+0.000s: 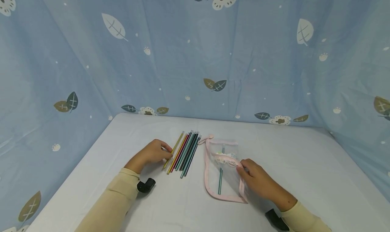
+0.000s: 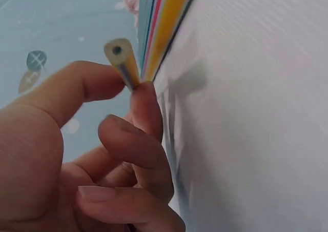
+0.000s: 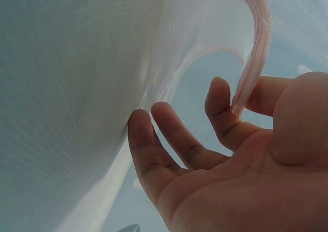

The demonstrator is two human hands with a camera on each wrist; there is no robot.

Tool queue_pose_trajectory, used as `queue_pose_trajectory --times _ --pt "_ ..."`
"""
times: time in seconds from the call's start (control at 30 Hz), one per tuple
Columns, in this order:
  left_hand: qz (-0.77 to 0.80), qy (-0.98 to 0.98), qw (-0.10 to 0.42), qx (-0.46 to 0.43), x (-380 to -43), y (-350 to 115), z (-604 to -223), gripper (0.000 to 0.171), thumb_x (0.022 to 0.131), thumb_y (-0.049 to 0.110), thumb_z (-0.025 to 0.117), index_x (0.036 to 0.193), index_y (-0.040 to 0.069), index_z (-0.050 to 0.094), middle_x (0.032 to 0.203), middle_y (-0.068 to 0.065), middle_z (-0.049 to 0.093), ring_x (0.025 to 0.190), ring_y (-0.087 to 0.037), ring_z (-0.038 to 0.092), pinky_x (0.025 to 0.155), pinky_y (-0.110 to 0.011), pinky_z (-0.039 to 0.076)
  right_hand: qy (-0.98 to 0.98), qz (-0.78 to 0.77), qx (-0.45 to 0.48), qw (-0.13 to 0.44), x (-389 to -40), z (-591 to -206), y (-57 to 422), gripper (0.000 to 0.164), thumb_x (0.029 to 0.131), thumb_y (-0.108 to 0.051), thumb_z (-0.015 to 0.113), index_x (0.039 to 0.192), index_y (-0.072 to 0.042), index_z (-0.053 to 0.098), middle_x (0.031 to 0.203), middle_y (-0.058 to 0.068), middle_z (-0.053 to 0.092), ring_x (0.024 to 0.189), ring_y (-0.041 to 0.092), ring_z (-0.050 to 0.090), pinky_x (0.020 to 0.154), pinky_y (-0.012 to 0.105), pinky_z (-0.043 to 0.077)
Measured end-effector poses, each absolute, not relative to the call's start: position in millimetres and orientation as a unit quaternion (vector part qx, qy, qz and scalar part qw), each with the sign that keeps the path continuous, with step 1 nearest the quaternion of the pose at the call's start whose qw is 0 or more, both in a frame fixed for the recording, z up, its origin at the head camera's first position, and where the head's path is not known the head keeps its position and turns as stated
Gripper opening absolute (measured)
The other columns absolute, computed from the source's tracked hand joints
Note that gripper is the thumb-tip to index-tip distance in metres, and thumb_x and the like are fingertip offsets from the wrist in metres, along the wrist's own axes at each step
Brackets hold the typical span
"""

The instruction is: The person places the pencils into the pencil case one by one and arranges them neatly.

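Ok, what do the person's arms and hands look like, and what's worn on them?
The left sleeve and right sleeve are long, plain and pale yellow. A small black device sits near the end of each. The left hand and right hand are bare.

I see the L hand [image 2: 95, 160] pinching a yellow pencil [image 2: 125, 68], flat end showing; other pencils [image 2: 170, 14], incl. yellow & pink, bunched nr it; white cloth [image 2: 261, 114] alongside.
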State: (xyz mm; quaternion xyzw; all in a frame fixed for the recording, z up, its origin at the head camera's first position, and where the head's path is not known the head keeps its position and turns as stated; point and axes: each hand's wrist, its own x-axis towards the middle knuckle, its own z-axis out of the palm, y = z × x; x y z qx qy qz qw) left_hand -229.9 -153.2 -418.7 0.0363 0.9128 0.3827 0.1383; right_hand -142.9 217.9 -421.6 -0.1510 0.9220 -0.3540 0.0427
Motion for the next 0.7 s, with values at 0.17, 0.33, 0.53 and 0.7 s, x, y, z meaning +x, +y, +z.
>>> queue_pose_trajectory --times 0.17,0.33,0.53,0.7 --pt "0.408 0.899 0.153 0.039 -226.6 -150.2 -412.5 0.023 0.087 0.021 0.071 0.107 0.01 0.071 0.088 -0.005 0.071 0.068 -0.017 0.056 0.059 -0.03 0.042 0.92 -0.358 -0.158 0.039 -142.8 -421.9 219.5 0.018 0.105 -0.024 0.052 0.1 -0.008 0.058 0.094 0.003 0.053 0.08 0.014 0.048 0.065 0.023 0.042" --pt "0.438 0.88 0.171 0.068 -220.3 -141.5 -405.4 0.024 0.086 0.02 0.07 0.108 0.01 0.069 0.077 -0.003 0.065 0.061 -0.015 0.052 0.054 -0.029 0.037 0.917 -0.364 -0.16 0.04 -141.7 -421.2 219.4 0.018 0.105 -0.024 0.052 0.101 -0.008 0.059 0.094 0.003 0.053 0.079 0.013 0.047 0.064 0.023 0.042" --pt "0.476 0.841 0.23 0.12 -212.9 -131.8 -398.6 0.024 0.089 0.018 0.07 0.11 0.008 0.066 0.064 0.0 0.057 0.053 -0.014 0.045 0.049 -0.026 0.031 0.918 -0.361 -0.158 0.037 -141.8 -422.1 218.4 0.016 0.105 -0.021 0.052 0.1 -0.007 0.059 0.092 0.004 0.052 0.079 0.013 0.048 0.064 0.024 0.042" --pt "0.475 0.824 0.265 0.157 -207.5 -127.0 -398.4 0.024 0.087 0.016 0.07 0.109 0.005 0.066 0.063 0.001 0.057 0.052 -0.013 0.047 0.049 -0.025 0.034 0.918 -0.365 -0.149 0.044 -142.5 -422.1 218.1 0.016 0.105 -0.02 0.052 0.098 -0.007 0.058 0.091 0.004 0.051 0.079 0.014 0.048 0.064 0.024 0.041"
